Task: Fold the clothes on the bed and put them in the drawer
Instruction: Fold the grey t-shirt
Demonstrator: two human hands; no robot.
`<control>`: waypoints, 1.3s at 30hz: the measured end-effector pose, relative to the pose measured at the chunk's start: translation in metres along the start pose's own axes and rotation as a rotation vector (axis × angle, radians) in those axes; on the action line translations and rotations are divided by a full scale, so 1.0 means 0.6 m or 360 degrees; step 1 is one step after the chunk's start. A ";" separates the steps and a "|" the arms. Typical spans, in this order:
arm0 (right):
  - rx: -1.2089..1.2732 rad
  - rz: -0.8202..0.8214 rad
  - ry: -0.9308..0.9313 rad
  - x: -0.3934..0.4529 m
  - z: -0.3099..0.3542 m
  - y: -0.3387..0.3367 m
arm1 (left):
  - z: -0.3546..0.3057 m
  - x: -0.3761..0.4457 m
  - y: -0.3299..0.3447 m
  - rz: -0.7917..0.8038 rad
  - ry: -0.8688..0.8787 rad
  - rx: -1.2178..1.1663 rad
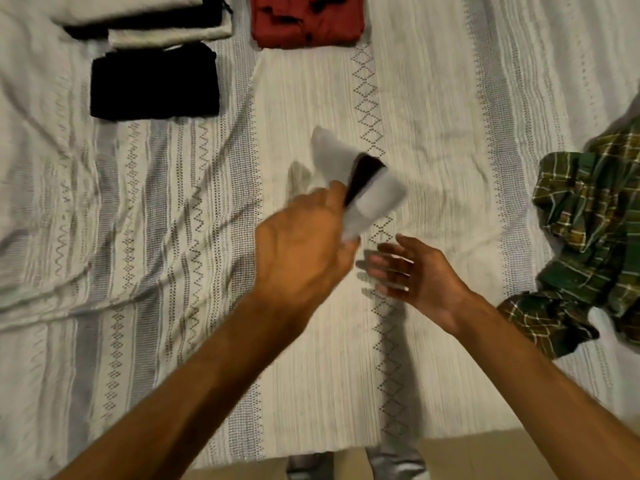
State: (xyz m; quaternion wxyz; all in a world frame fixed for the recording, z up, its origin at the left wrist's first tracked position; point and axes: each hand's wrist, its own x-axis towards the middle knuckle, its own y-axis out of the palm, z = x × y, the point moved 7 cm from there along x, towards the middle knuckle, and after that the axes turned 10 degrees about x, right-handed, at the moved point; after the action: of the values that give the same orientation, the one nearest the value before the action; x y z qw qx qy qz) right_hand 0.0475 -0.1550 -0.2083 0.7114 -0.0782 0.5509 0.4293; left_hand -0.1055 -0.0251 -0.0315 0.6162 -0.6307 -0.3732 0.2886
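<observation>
Two bare hands meet above a bed [311, 358] spread with a white cover woven in grey zigzag and diamond bands. At centre, the left hand [301, 251] is raised off the cover, its fingers and thumb curled round a small white-and-dark garment [356, 181], which is blurred; what kind of piece it is cannot be told. The cloth sticks up and away from the knuckles, clear of the bedding. Just beside it, to the right and slightly lower, the right hand [415, 275] is spread loose with its palm turned toward the left hand, fingers relaxed and holding nothing; its fingertips are near the left hand, but whether they touch cannot be told.

Farther out, at the right edge of the bed, a green plaid shirt [595, 237] lies crumpled and unfolded. Across the far side sit the folded pieces: a red garment [308, 22] with dark markings at top centre, a black folded garment [156, 84] to its left, and beyond that a stack of white and black folded clothes [145, 19] in the top left corner. At the bottom edge, past the bed's near side, a strip of tan floor [467, 459] shows, with the person's grey trouser legs [398, 462] partly in view.
</observation>
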 end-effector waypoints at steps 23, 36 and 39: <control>-0.0658 -0.0114 -0.0063 -0.052 -0.071 -0.164 | -0.024 -0.336 0.272 0.0794 -0.1372 -0.1512; -0.0754 0.0138 -0.0154 -0.050 -0.057 -0.110 | -0.056 -0.270 0.288 0.1440 -0.1025 -0.2319; -0.0755 0.0147 -0.0208 -0.046 -0.037 -0.081 | -0.044 -0.249 0.270 0.1359 -0.1030 -0.2335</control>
State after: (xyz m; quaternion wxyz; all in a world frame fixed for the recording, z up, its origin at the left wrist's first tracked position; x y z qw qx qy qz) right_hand 0.0646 -0.2126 -0.2110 0.6869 -0.1898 0.3906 0.5828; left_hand -0.1480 -0.1575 -0.2048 -0.2342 -0.8376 -0.3527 0.3453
